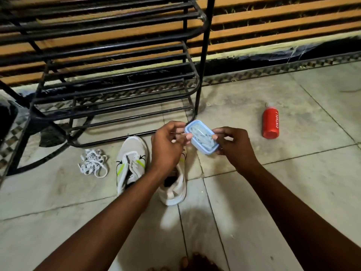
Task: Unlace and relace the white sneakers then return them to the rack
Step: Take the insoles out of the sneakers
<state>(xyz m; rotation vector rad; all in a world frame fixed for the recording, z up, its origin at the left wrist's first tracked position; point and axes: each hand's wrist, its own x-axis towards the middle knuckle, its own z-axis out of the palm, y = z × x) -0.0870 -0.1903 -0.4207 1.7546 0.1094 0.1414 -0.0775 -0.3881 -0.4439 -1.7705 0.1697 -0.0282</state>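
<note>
Holding: both hands meet at a small blue box (201,137) lifted above the floor (293,192)
Left hand: left hand (168,145) curls its fingers at the box's left end, thumb and fingertips pinching the rim
Right hand: right hand (235,146) grips the box's right end, thumb on the top edge, fingers curled beneath
Box: pale blue, rectangular with rounded corners, tilted; pale strips show inside, what they are I cannot tell
Right sneaker: right sneaker (173,189) lies directly under the left wrist, heel toward the person, mostly hidden by the forearm; white, dark opening
Left sneaker: left sneaker (131,163) sits just left of the left hand, toe pointing away; white with neon yellow stripes and black marks, eyelets look unlaced
Laces: loose white laces (93,162) lie in a tangled heap on the tiles, left of the left sneaker, apart from both hands
Bottle: red bottle (270,123) lies on the floor, right of the right hand, well apart
Rack: black metal rack (117,79) stands beyond the sneakers, against a slatted wall
</note>
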